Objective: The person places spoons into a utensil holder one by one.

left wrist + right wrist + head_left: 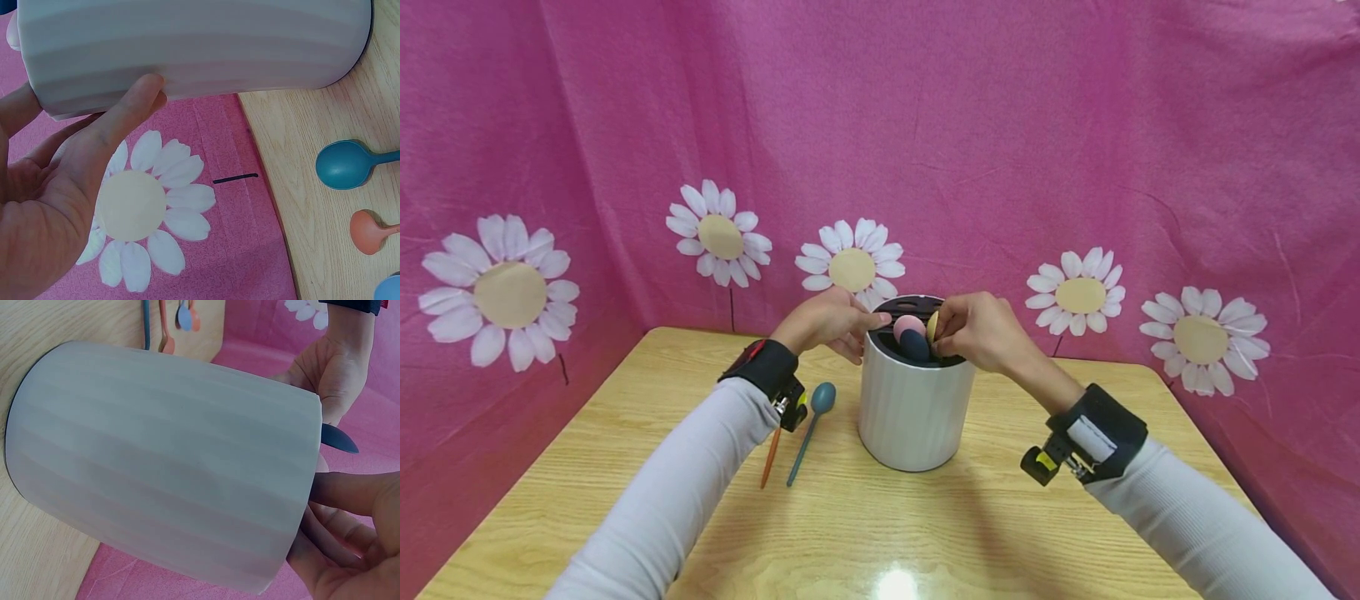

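A white ribbed utensil holder (916,417) with a black slotted top stands on the table. My left hand (829,323) is at its left side, thumb at the rim and a straight finger (134,103) against the wall. Between thumb and fingers, my right hand (988,332) pinches a yellow spoon (933,327) at the holder's opening; the spoon's lower part is hidden inside. Beside it, a pink rounded utensil head (909,325) and a navy one (914,345) stick up from the holder. In the right wrist view, the dark utensil head (339,439) shows past the rim.
Left of the holder a teal spoon (823,398) lies on the wooden table (1000,517). Next to it is an orange spoon (367,232), and part of a light blue utensil (389,287) shows beyond. A pink cloth with daisies (962,150) hangs behind the table.
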{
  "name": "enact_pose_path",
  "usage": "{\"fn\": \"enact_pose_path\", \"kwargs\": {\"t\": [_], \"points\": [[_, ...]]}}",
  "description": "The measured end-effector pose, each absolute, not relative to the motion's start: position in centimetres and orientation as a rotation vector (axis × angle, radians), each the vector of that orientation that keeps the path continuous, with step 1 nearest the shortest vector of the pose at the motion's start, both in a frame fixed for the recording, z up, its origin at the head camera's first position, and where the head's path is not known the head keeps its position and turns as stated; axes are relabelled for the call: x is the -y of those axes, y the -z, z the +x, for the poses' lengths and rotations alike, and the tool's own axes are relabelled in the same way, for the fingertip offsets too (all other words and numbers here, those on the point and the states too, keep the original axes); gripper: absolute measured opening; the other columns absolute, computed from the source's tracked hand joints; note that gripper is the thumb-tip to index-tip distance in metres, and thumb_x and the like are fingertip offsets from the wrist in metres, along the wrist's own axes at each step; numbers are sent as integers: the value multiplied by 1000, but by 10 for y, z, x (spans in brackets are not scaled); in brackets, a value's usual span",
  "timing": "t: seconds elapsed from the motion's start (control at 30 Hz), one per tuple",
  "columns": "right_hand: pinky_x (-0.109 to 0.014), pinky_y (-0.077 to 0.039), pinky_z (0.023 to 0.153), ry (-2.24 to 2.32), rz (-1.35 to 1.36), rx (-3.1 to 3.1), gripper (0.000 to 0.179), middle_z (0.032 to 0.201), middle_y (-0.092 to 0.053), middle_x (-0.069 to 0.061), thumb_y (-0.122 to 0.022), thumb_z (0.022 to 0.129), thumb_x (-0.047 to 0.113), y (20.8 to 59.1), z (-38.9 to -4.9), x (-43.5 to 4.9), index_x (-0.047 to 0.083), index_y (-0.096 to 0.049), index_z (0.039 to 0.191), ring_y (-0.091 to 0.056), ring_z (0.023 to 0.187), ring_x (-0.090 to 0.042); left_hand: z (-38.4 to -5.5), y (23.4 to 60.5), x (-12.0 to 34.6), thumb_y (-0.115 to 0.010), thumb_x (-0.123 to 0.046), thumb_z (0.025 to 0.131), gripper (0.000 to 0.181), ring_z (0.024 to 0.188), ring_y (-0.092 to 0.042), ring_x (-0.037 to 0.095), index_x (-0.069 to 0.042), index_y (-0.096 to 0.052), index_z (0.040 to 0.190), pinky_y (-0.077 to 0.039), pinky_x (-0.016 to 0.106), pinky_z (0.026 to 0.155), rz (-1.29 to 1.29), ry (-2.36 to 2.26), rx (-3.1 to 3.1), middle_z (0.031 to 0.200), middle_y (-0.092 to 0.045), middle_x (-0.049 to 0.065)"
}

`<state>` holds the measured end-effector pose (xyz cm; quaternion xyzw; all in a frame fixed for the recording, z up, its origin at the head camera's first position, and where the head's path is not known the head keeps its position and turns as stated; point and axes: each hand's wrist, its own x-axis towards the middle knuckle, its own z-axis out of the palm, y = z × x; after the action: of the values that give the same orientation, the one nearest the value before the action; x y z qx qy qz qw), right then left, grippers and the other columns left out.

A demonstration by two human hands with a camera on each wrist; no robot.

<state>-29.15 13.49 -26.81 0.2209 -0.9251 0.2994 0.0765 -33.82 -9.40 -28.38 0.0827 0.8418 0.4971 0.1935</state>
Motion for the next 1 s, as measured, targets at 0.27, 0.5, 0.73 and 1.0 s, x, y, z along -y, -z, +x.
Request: {"fn": "enact_pose_path", "kwargs": {"t": [0.27, 0.5, 0.73, 1.0], "points": [[-32, -48, 63, -918, 662, 2773, 12, 72, -70, -1, -79, 72, 2, 268, -292, -135, 9, -70, 77, -63, 71, -16, -338, 283, 94, -65, -28, 95, 31, 76, -69, 27, 2, -70, 98, -59, 41, 72, 232, -1402, -2358, 96, -67, 18], [-32, -49, 63, -943, 610, 2757, 12, 73, -70, -3, -77, 73, 0, 269, -292, -138, 8, -70, 80, -63, 73, -17, -336, 282, 94, -65, -29, 95, 31, 76, -69, 27, 1, -71, 98, -59, 41, 73, 232, -1388, -2369, 96, -67, 18], [-31, -50, 64, -975, 573, 2721, 12, 74, -71, -5, -76, 72, -1, 268, -293, -141, 6, -70, 81, -65, 73, -17, -338, 283, 95, -65, -29, 95, 30, 77, -69, 27, 1, -71, 98, -59, 40, 72, 222, -1391, -2365, 96, -67, 18], [-32, -50, 64, -988, 574, 2726, 12, 74, -71, -5, -76, 73, -1, 269, -292, -141, 6, -70, 81, -65, 73, -17, -339, 284, 94, -66, -29, 95, 31, 77, -69, 27, 1, -71, 99, -59, 40, 71, 222, -1397, -2359, 96, -68, 18]]}}
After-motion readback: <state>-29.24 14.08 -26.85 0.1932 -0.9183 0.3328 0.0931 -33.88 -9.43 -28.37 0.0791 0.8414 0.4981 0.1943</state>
